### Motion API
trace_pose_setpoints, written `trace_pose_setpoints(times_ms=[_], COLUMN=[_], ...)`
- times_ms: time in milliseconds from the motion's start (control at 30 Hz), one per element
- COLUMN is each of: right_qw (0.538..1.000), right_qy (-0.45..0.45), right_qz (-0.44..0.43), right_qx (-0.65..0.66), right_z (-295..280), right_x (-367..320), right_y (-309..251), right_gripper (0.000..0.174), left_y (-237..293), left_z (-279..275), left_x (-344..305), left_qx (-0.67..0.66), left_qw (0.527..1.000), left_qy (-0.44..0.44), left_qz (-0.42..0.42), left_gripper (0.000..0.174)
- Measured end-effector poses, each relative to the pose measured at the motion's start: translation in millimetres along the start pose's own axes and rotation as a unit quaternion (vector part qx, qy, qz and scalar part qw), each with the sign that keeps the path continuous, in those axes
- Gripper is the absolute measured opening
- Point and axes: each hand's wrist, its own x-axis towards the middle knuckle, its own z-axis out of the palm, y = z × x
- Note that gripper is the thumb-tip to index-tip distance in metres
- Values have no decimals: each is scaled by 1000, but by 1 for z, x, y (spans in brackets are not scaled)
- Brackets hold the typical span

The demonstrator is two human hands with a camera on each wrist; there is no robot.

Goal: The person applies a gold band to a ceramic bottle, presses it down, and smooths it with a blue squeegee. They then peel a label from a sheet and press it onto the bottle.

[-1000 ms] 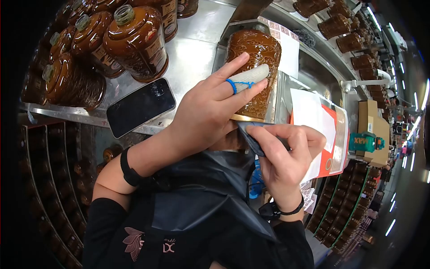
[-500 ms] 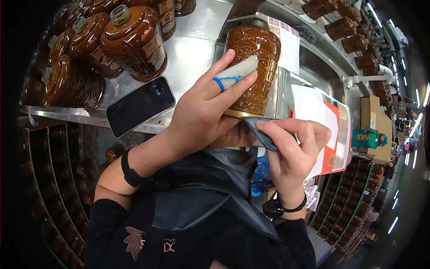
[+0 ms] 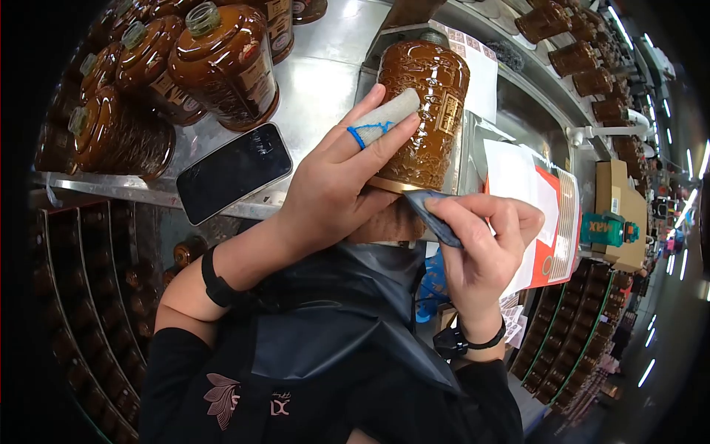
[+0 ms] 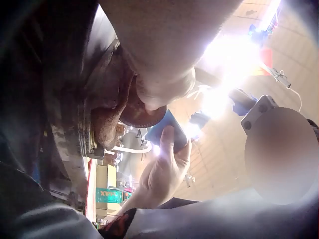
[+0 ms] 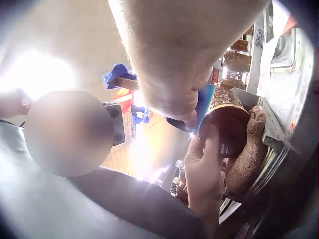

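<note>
A glossy brown bottle (image 3: 421, 78) with raised patterns lies on its side in a metal holder, its base toward the person. My left hand (image 3: 322, 181) grips it near the base, fingers along its side and thumb against the bottom in the right wrist view. A pale finger sleeve (image 3: 392, 118) with blue thread covers one left finger. My right hand (image 3: 488, 233) pinches a folded blue-grey sheet (image 3: 438, 222), its tip right at the gold rim (image 3: 392, 186) of the base. In the left wrist view the sheet (image 4: 172, 130) looks flat and stiff. A brown fuzzy pad (image 5: 246, 169) sits beneath the bottle.
Several brown bottles (image 3: 222, 70) stand at the left of the metal bench, with a phone (image 3: 234, 174) near its edge. To the right lie papers (image 3: 510, 177), a cardboard box (image 3: 625, 196) and a green MAX item (image 3: 603, 229). More bottles (image 3: 573, 63) line a shelf at far right.
The bottle has rolled so a gold-framed panel now shows. My left fingers have shifted left over it. My right hand has moved slightly right with the sheet, its tip staying at the rim.
</note>
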Motion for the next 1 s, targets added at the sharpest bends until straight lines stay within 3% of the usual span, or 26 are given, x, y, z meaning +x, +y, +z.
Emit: trace_pose_setpoints(times_ms=[100,167,300,633,867,1000], right_qw=[1000,996,1000,996,995,996], right_qy=[2,-82,-9,43,54,17], right_qz=[8,17,24,-35,-45,-63], right_qx=[-15,10,-17,-72,-76,-56], right_z=[-1,-5,-9,7,9,5], right_x=[-6,-8,-8,2,4,2], right_y=[-4,-4,-6,-3,1,-9], right_gripper=[38,34,31,27,29,30], left_y=[-1,-1,0,1,0,-5], left_z=[0,1,0,-1,0,3], left_x=[-2,-3,-5,-2,-1,-4], left_qx=[-5,-13,-16,-5,-9,-1], left_qw=[1000,1000,1000,1000,1000,1000], left_qy=[-11,-1,-5,-8,-6,3], left_qz=[-8,-8,-14,-11,-10,-7], left_gripper=[78,79,79,78,79,81])
